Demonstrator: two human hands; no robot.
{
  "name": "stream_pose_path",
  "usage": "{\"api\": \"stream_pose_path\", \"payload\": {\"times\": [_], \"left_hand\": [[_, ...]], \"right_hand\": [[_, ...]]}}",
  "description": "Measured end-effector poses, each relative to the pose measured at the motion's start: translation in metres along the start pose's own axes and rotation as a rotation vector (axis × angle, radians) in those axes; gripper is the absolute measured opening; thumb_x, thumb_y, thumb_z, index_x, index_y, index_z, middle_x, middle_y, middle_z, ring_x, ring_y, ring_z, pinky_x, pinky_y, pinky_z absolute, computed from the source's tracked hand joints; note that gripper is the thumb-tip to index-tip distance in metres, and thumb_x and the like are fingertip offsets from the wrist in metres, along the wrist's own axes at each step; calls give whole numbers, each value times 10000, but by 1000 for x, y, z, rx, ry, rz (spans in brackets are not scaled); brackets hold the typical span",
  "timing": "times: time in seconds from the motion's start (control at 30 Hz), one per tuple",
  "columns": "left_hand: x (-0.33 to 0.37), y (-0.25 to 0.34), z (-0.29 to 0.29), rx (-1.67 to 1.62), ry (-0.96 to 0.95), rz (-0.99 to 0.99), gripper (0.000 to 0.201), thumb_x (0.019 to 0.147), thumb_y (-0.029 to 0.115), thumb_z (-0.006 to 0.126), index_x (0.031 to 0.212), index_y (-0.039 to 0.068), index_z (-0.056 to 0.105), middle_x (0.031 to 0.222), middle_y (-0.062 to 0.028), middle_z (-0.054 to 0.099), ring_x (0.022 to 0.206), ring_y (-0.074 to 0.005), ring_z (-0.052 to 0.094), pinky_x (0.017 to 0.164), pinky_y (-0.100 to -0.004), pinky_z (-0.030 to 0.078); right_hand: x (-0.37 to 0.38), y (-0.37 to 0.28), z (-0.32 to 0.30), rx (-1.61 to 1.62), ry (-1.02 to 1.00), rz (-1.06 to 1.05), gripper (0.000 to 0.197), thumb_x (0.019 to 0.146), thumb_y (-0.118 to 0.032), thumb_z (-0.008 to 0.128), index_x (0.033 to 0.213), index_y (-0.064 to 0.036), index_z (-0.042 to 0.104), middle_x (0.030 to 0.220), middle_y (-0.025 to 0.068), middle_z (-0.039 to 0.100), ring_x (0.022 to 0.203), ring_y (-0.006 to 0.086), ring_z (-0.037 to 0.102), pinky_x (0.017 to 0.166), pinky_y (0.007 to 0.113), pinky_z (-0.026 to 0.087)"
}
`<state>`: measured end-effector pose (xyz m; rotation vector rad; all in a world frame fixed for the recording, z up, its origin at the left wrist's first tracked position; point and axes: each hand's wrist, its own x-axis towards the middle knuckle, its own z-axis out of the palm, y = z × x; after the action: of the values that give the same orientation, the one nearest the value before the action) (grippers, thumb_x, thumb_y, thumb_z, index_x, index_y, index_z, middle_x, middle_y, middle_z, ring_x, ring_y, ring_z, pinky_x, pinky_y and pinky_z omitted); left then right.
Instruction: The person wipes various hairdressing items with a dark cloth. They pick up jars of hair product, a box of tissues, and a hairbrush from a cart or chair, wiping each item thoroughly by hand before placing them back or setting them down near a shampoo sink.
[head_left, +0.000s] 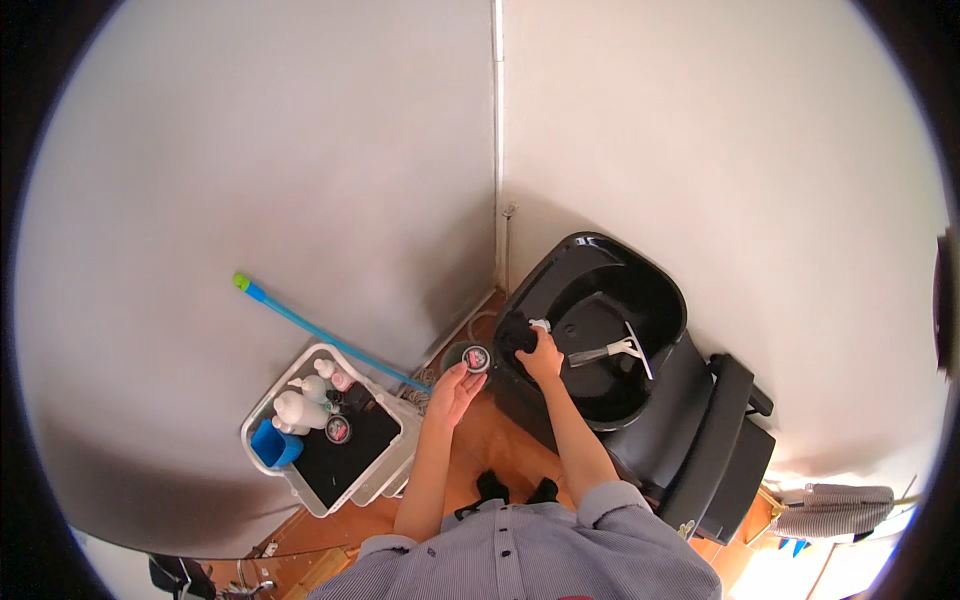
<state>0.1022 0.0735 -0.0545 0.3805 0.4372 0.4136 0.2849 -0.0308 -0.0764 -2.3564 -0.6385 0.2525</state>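
Between the fingers of my left hand (455,395) is a small round tin (476,359) with a dark lid and a red and white label. It is held up just left of the black shampoo basin (668,290). My right hand (542,358) reaches over the basin's left rim, its fingers curled at a small white piece (541,325) beside a dark patch. Whether that white piece is a tap part or a loose thing, I cannot tell. Inside the basin, right of this hand, lies a white squeegee (625,347) with a pale grey handle.
At left stands a white trolley (375,480) carrying white bottles (300,410), a blue cup (275,445) and another round tin (338,429). A blue pole (330,341) leans behind it. The black wash chair (690,430) extends right of the basin. Walls meet behind.
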Motion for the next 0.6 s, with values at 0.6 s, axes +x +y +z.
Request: {"api": "stream_pose_path", "payload": {"times": [0.6], "left_hand": [[65, -73, 142, -4, -457, -274, 354, 925, 270, 461, 1157, 1, 467, 1191, -129, 512, 1119, -262, 485, 1000, -367, 392]], "right_hand": [[-35, 16, -200, 670, 246, -305, 531, 677, -99, 690, 1176, -39, 520, 1198, 103, 534, 1129, 247, 492, 970, 344, 351]]}}
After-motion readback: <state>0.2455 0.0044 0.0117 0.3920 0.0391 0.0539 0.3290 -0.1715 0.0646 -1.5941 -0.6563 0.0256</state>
